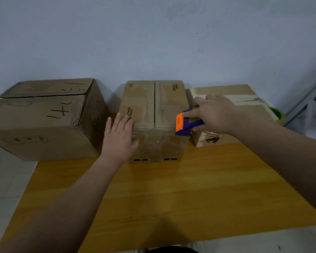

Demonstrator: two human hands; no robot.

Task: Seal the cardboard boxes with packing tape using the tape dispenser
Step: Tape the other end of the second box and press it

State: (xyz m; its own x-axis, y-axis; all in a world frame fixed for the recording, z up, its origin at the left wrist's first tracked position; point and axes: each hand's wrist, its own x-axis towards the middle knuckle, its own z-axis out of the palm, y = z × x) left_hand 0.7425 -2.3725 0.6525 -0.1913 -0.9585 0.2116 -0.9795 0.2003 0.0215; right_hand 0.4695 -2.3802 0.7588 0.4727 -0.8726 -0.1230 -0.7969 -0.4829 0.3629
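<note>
Three cardboard boxes line the wall. The middle box (153, 106) stands on the wooden table (162, 189), its top flaps closed with a dark seam down the centre. My left hand (119, 136) lies flat with spread fingers against that box's front left corner. My right hand (213, 114) grips a blue and orange tape dispenser (187, 123), whose orange end touches the box's front right top edge. A large box (44, 115) with handwritten marks sits to the left. The right box (226, 99) carries pale tape across its top.
A green roll of tape (276, 114) lies behind the right box near the table's far right corner. A grey metal frame (306, 101) leans at the right edge. Pale floor tiles (7, 179) show left of the table.
</note>
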